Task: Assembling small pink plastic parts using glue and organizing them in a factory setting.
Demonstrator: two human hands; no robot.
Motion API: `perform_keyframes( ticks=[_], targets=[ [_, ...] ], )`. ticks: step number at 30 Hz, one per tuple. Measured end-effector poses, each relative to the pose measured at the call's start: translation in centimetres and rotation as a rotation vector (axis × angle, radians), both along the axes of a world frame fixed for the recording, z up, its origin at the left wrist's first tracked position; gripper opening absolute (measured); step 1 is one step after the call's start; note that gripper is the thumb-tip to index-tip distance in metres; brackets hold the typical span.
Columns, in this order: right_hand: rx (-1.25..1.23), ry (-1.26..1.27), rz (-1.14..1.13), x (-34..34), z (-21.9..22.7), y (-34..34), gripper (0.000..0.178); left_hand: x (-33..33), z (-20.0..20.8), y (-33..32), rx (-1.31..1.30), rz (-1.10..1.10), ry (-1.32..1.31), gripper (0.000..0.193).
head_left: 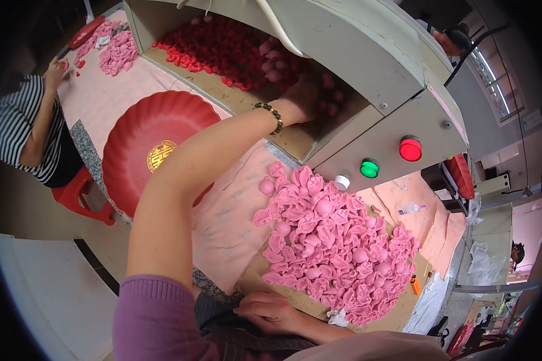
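My left hand (304,98), with a beaded bracelet (274,118) at its wrist, reaches into the opening of a grey metal machine (361,54). Its fingers are in shadow among round pink pieces (274,65), so what they hold is hidden. A heap of small red pieces (214,54) lies farther left inside the opening. Low in view, my right hand (271,311) rests on my lap at the table edge, fingers loosely extended, holding nothing visible. Beside it spreads a large pile of pink moulded pieces (337,240), some thin and curled, some round.
A red scalloped tray (123,141) stands left of my arm. The machine's front carries a red button (411,148), a green button (370,168) and a white knob (341,182). An orange lighter-like object (415,285) lies right of the pile. A person in stripes (27,123) works at far left.
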State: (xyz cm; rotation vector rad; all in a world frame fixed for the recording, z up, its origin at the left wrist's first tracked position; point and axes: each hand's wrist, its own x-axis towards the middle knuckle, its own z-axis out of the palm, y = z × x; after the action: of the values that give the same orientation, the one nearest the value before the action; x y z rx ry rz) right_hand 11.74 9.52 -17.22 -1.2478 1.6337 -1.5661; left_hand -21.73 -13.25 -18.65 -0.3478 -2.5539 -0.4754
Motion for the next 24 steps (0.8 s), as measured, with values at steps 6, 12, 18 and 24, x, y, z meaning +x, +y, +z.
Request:
perform_keyframes(
  ticks=[6, 12, 18, 24],
  targets=[
    [-0.033, 0.009, 0.017, -0.1, -0.6, 0.2, 0.028, -0.5, 2.3, 0.2, 0.206, -0.332, -0.064, 0.017],
    [-0.085, 0.003, 0.053, 0.2, -1.1, -0.2, 0.030, -2.0, 2.9, -8.3, -0.117, 0.288, -0.343, 0.046],
    [-0.048, 0.011, 0.053, -0.6, -0.8, 0.3, 0.030, -0.2, 7.4, -9.4, -0.260, 0.224, -0.514, 0.054],
    [-0.040, 0.020, 0.066, -0.6, -0.6, -0.1, 0.031, 1.0, 6.2, -12.6, 0.239, 0.147, -0.330, 0.040]
  ],
)
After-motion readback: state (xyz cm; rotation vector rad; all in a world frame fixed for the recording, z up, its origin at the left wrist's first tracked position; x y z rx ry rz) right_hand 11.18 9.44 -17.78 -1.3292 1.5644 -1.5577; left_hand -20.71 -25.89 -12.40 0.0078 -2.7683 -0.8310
